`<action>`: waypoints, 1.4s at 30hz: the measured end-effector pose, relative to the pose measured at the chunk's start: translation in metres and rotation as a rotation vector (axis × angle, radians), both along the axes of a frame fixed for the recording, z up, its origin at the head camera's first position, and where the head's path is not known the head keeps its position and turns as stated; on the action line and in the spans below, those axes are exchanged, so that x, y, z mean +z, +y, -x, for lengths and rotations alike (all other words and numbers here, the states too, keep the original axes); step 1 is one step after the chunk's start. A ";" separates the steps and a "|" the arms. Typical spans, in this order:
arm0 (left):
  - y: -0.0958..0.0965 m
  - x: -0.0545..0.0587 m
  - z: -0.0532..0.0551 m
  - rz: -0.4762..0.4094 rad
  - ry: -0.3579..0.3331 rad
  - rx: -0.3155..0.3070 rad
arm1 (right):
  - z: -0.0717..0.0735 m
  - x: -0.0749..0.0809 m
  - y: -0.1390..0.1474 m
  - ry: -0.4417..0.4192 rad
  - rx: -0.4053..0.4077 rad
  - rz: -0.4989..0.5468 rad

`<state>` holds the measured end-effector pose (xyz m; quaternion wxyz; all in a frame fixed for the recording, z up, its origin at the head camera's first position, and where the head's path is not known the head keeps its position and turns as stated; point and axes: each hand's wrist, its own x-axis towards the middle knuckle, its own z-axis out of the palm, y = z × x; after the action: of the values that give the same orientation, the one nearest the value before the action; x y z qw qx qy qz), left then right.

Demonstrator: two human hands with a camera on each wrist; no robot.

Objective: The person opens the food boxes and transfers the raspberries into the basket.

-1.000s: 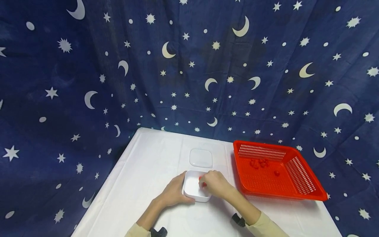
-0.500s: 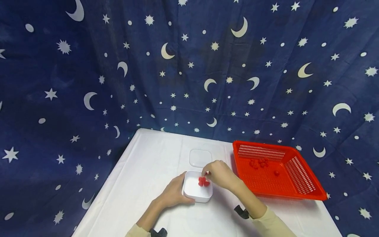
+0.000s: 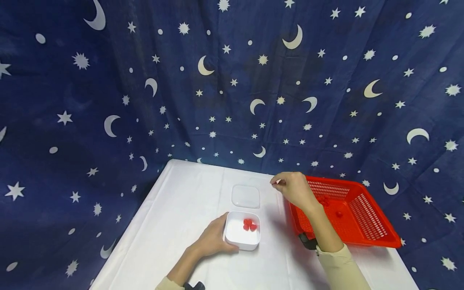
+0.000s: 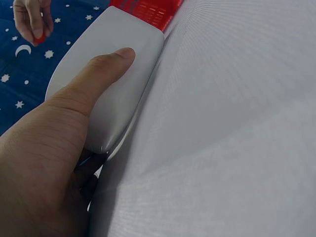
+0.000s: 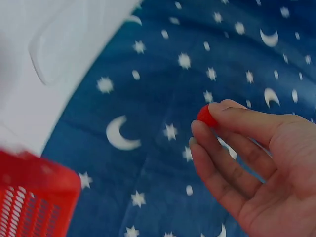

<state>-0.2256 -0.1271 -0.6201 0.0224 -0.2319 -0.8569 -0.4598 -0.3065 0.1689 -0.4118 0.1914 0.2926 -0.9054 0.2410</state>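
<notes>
The box (image 3: 243,245) looks smooth plastic, the basket (image 3: 367,214) plastic too — the backdrop (image 3: 224,105) matt cloth.

Beige sleeves (image 3: 346,268) are worn with black wrist pieces (image 3: 308,242).

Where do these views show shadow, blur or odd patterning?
Head: soft shadow on the table beside the basket; left wrist: fine ripple lines on the table's upper part, the box cleanly outlined; right wrist: basket rim smeared, right hand clearly sharper.
</notes>
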 end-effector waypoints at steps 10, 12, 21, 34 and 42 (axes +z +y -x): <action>-0.001 -0.001 -0.001 0.016 -0.018 0.010 | 0.028 0.023 0.055 0.000 -0.241 0.096; -0.001 -0.001 -0.001 0.023 -0.016 0.013 | 0.034 0.022 0.066 -0.021 -0.310 0.093; -0.002 0.001 -0.001 0.031 -0.031 0.015 | 0.056 0.009 0.110 -0.232 -0.604 0.165; -0.003 0.002 -0.003 0.036 -0.029 0.016 | 0.080 -0.042 0.154 -0.482 -0.822 0.125; -0.001 0.003 -0.002 0.043 -0.040 0.026 | 0.088 -0.068 0.163 -0.557 -0.881 0.025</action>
<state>-0.2234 -0.1280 -0.6172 0.0064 -0.2120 -0.8697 -0.4456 -0.3942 0.3319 -0.4802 0.0302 -0.1934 -0.9563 0.2172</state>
